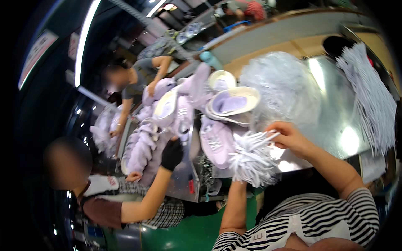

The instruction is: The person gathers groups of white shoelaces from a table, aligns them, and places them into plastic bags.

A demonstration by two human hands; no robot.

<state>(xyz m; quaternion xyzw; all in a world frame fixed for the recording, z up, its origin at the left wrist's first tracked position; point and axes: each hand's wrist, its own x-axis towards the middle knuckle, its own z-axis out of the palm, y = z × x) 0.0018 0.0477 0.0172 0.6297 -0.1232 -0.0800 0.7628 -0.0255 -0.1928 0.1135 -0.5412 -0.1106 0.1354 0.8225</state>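
A co-worker's gloved hand (172, 154) is reaching among lilac shoes (183, 118). A nearer shoe (215, 143) is lying beside a bunch of white laces (253, 161), which is hiding the left hand; its grip cannot be told. The right hand (292, 139) is pinching the bunch's edge. Beyond, clear plastic (272, 79) is resting on the bench (340, 113), more laces (370, 100) lying rightmost.

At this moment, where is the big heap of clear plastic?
In the head view, the clear plastic lies right of centre on the metal table, beyond the person's right hand, between the lilac shoes and the long white laces.
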